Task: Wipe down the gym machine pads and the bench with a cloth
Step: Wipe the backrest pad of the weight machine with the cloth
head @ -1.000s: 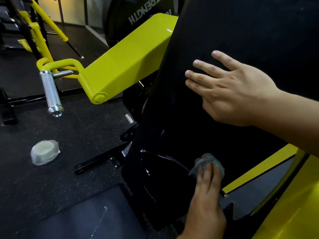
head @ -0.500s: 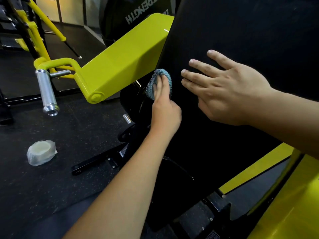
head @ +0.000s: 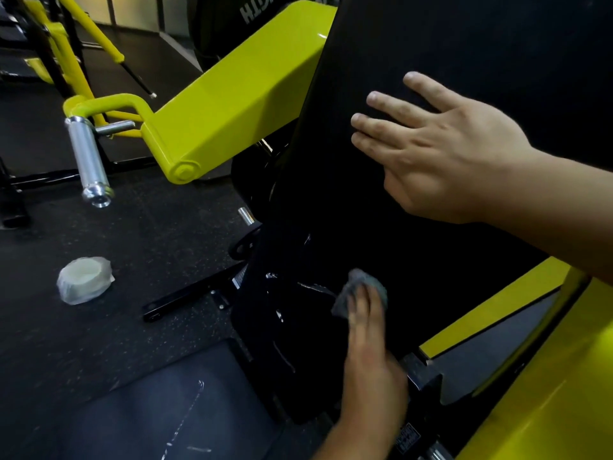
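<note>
Half a second back the left hand (head: 371,353) was pressing the cloth (head: 360,293) high on the edge of the back pad (head: 414,44), just beside the right hand's fingertips; now it has dropped to the pad's lower part, while the right hand (head: 444,154) has stayed put.

Over on the left, a chrome weight peg (head: 88,161) juts down from a curved yellow bar (head: 102,102), and a small translucent wrapped roll (head: 84,279) lies on the black rubber floor (head: 149,234) below it, well apart from the machine. A broad yellow lever arm (head: 238,97) slants up toward the black pad. A dark seat pad (head: 159,410) shows at the bottom, marked with pale scuffs.

At the pad's lower end, where white scratches show, the left hand's fingers (head: 361,307) lie fairly straight over the grey-blue cloth, pressing it flat against the black vinyl; the hand is blurred. Further right and higher, the right hand rests on the pad with fingers spread and relaxed, gripping nothing. Yellow frame (head: 547,393) fills the lower right corner.
</note>
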A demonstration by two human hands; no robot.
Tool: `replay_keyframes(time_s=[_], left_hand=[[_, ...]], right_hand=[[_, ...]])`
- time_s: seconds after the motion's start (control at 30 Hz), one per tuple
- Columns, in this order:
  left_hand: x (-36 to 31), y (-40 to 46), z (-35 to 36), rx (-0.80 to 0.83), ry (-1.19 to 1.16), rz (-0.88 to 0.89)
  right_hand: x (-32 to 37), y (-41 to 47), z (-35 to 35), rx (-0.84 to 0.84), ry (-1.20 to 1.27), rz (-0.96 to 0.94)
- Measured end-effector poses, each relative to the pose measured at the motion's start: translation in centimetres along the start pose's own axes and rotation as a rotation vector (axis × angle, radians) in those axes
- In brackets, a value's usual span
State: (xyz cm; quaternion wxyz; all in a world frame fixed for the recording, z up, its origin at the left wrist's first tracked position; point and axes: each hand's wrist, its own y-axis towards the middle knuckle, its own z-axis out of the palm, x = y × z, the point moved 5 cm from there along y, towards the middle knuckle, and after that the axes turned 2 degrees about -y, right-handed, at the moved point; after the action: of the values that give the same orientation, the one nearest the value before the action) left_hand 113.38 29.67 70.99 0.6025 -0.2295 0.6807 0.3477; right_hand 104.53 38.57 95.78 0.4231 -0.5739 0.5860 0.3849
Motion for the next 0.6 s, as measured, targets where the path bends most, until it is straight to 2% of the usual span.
replay_keyframes(time_s=[0.1,0.23,0.47,0.6], left_hand=[[0.6,-3.2,2.1,0.010,-0.036,-0.052],[0.9,-1.4,1.6,-0.006,-0.080,-0.078],[-0.1,12.0,-6.5,-0.232,-0.083,-0.055],[0.7,19.0,-11.1,-0.197,-0.042,-0.135]], right_hand=[[0.2,-0.2,0.3,0.001,-0.007,-0.001],[-0.1,-0.3,0.2,-0.027,0.010,0.003],[0.1,-0.1,0.2,-0.026,-0.009,0.001],[0.1,-0.1,0.1,-0.041,-0.002,0.004]])
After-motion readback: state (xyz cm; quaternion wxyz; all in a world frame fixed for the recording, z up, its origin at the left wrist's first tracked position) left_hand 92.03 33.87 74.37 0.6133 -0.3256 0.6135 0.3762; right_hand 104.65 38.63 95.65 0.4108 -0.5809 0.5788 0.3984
